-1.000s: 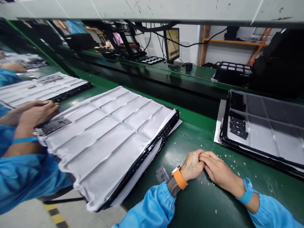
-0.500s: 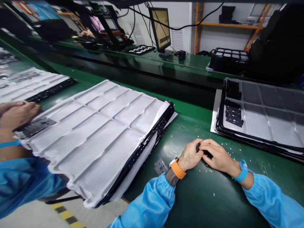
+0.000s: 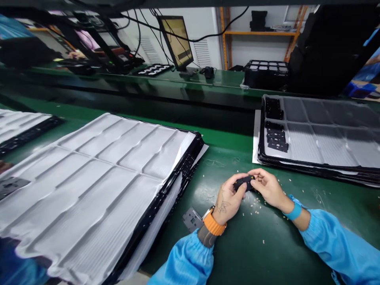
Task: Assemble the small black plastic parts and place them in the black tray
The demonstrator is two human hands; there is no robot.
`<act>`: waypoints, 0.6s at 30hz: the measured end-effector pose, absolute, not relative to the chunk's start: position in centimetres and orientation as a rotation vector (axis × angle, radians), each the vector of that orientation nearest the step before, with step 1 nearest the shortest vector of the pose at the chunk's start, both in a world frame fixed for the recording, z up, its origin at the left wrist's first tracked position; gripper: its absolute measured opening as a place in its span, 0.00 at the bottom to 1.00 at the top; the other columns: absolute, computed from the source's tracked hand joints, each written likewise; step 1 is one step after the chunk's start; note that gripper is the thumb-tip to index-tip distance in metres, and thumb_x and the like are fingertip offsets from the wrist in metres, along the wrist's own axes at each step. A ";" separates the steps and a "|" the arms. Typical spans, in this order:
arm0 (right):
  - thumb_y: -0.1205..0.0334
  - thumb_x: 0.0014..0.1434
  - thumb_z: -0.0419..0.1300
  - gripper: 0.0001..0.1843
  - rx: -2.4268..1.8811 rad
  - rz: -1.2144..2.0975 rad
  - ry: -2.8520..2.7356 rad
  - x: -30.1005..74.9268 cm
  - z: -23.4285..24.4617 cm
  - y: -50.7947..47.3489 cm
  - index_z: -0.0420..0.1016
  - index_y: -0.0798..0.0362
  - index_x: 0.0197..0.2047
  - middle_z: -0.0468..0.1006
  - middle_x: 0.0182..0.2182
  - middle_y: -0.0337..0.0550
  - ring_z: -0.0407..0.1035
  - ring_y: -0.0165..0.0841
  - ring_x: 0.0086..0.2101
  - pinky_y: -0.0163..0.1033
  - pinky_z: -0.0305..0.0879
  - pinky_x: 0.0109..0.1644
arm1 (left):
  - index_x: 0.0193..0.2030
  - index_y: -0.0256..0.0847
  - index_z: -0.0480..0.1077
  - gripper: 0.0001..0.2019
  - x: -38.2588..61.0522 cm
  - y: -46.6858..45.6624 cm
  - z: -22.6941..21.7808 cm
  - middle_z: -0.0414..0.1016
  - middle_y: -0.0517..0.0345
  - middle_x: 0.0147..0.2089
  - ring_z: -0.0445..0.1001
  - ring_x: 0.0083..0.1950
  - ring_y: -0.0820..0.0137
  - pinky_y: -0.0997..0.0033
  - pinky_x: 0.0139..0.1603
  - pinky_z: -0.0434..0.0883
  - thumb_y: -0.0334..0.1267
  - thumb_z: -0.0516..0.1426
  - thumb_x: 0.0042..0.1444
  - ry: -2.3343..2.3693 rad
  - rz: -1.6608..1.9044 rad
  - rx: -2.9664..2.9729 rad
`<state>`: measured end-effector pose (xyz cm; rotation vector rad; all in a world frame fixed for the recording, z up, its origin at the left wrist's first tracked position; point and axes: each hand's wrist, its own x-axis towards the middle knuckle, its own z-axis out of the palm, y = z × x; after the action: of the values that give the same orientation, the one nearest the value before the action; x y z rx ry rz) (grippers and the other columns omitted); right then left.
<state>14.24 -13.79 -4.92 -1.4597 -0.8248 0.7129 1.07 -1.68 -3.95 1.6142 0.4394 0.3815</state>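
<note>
My left hand [image 3: 228, 200] and my right hand [image 3: 268, 189] meet above the green bench mat [image 3: 252, 245], both pinching a small black plastic part [image 3: 244, 183]. Close to my left wrist, a grey metal bracket [image 3: 192, 219] lies on the mat, untouched. To the left of my hands stands a tall stack of black trays lined with white sheet [image 3: 97, 186]. A black tray with a grey ribbed liner [image 3: 320, 134] lies to the right, holding several black parts [image 3: 276, 136] along its left side.
Pale crumbs are scattered around my hands. A raised green shelf [image 3: 166, 81] runs behind, carrying a monitor [image 3: 175, 43], a mouse and a stacked black tray. Another white-lined stack [image 3: 18, 130] sits far left, with a grey plate [image 3: 10, 186] on the near stack.
My hands have lifted and turned the black part, which now shows clearly between them. The view has swung right, and the co-worker's hand and blue sleeve have mostly left the frame.
</note>
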 end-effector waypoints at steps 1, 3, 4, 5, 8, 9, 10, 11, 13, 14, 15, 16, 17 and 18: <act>0.56 0.62 0.61 0.15 -1.442 0.731 -0.824 14.2 -4.9 -13.8 0.72 0.57 0.48 0.75 0.32 0.42 0.69 0.31 0.31 0.35 0.66 0.34 | 0.54 0.38 0.70 0.14 1.0 -1.8 -4.0 0.75 0.56 0.37 0.70 0.27 0.76 0.77 0.31 0.69 0.39 0.56 0.64 0.445 0.392 1.623; 0.58 0.60 0.61 0.13 -1.422 0.762 -0.806 14.3 -4.7 -13.8 0.73 0.57 0.45 0.74 0.30 0.40 0.67 0.30 0.28 0.34 0.65 0.32 | 0.53 0.38 0.70 0.14 1.0 -2.1 -3.9 0.75 0.57 0.37 0.70 0.27 0.76 0.77 0.31 0.69 0.39 0.56 0.64 0.469 0.413 1.655; 0.59 0.59 0.61 0.12 -1.415 0.779 -0.792 14.3 -4.6 -13.8 0.73 0.57 0.44 0.73 0.29 0.39 0.66 0.29 0.27 0.34 0.63 0.31 | 0.53 0.38 0.70 0.14 0.9 -2.3 -3.9 0.75 0.57 0.37 0.70 0.27 0.76 0.77 0.31 0.69 0.39 0.56 0.64 0.482 0.421 1.677; 0.60 0.58 0.61 0.11 -1.411 0.792 -0.779 14.3 -4.5 -13.9 0.73 0.56 0.43 0.72 0.28 0.38 0.65 0.29 0.26 0.33 0.62 0.30 | 0.53 0.38 0.69 0.13 0.9 -2.4 -3.8 0.75 0.57 0.36 0.70 0.28 0.75 0.77 0.32 0.69 0.39 0.56 0.64 0.494 0.429 1.702; 0.61 0.59 0.58 0.08 -1.449 0.782 -0.752 14.2 -4.2 -14.0 0.73 0.56 0.39 0.70 0.25 0.36 0.62 0.27 0.23 0.32 0.59 0.27 | 0.52 0.39 0.70 0.13 0.9 -2.8 -3.6 0.75 0.57 0.35 0.72 0.30 0.74 0.76 0.34 0.69 0.39 0.55 0.64 0.513 0.449 1.794; 0.60 0.60 0.57 0.08 -1.471 0.764 -0.753 14.1 -4.2 -14.0 0.73 0.56 0.38 0.69 0.24 0.36 0.62 0.27 0.23 0.32 0.58 0.27 | 0.52 0.39 0.70 0.12 0.9 -2.9 -3.6 0.76 0.57 0.35 0.72 0.30 0.74 0.76 0.34 0.69 0.39 0.55 0.64 0.515 0.450 1.815; 0.58 0.62 0.57 0.10 -1.488 0.747 -0.761 14.1 -4.1 -14.0 0.73 0.56 0.38 0.69 0.24 0.36 0.62 0.27 0.23 0.32 0.59 0.27 | 0.52 0.39 0.70 0.12 0.9 -2.9 -3.6 0.76 0.57 0.34 0.72 0.30 0.74 0.76 0.34 0.69 0.39 0.55 0.64 0.520 0.451 1.825; 0.57 0.63 0.57 0.11 -1.493 0.736 -0.776 14.1 -4.1 -14.1 0.74 0.56 0.39 0.70 0.25 0.37 0.63 0.28 0.25 0.33 0.60 0.29 | 0.52 0.40 0.70 0.12 0.9 -2.9 -3.6 0.75 0.58 0.34 0.72 0.30 0.74 0.75 0.34 0.69 0.40 0.55 0.64 0.529 0.452 1.821; 0.56 0.63 0.58 0.13 -1.461 0.734 -0.807 14.1 -4.1 -14.1 0.75 0.56 0.44 0.74 0.31 0.40 0.67 0.30 0.30 0.34 0.63 0.33 | 0.52 0.39 0.69 0.13 0.9 -2.7 -3.8 0.74 0.59 0.32 0.70 0.28 0.74 0.76 0.32 0.68 0.41 0.55 0.64 0.545 0.455 1.775; 0.57 0.63 0.59 0.13 -1.438 0.739 -0.816 14.1 -4.2 -14.1 0.75 0.55 0.47 0.75 0.33 0.41 0.68 0.31 0.33 0.35 0.64 0.36 | 0.52 0.39 0.69 0.13 0.9 -2.7 -4.0 0.73 0.60 0.30 0.70 0.27 0.74 0.76 0.31 0.68 0.41 0.55 0.64 0.549 0.455 1.743; 0.58 0.62 0.59 0.14 -1.421 0.748 -0.819 14.1 -4.2 -14.1 0.74 0.55 0.49 0.76 0.36 0.42 0.69 0.32 0.35 0.36 0.65 0.39 | 0.52 0.39 0.69 0.13 0.9 -2.6 -4.0 0.72 0.60 0.30 0.69 0.27 0.74 0.76 0.30 0.67 0.41 0.55 0.64 0.549 0.454 1.718; 0.59 0.61 0.60 0.15 -1.412 0.756 -0.817 14.2 -4.3 -14.1 0.74 0.55 0.49 0.76 0.37 0.43 0.69 0.33 0.36 0.36 0.65 0.40 | 0.52 0.39 0.69 0.13 0.9 -2.6 -4.1 0.72 0.61 0.29 0.69 0.26 0.75 0.76 0.30 0.67 0.41 0.55 0.64 0.547 0.452 1.707; 0.60 0.60 0.60 0.14 -1.412 0.761 -0.811 14.2 -4.3 -14.1 0.74 0.55 0.48 0.76 0.36 0.42 0.69 0.32 0.36 0.36 0.65 0.40 | 0.52 0.39 0.69 0.13 0.9 -2.6 -4.1 0.72 0.60 0.30 0.69 0.27 0.75 0.76 0.30 0.67 0.40 0.55 0.64 0.546 0.451 1.712; 0.60 0.60 0.60 0.13 -1.419 0.767 -0.803 14.3 -4.4 -14.1 0.75 0.55 0.47 0.75 0.35 0.42 0.69 0.32 0.34 0.36 0.64 0.39 | 0.52 0.39 0.69 0.12 0.9 -2.6 -4.1 0.73 0.60 0.31 0.69 0.27 0.75 0.76 0.31 0.67 0.40 0.55 0.64 0.547 0.451 1.730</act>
<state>14.26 -14.10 -4.36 -1.4190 -0.8031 0.7674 0.91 -2.58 -4.08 1.7300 0.5472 0.4505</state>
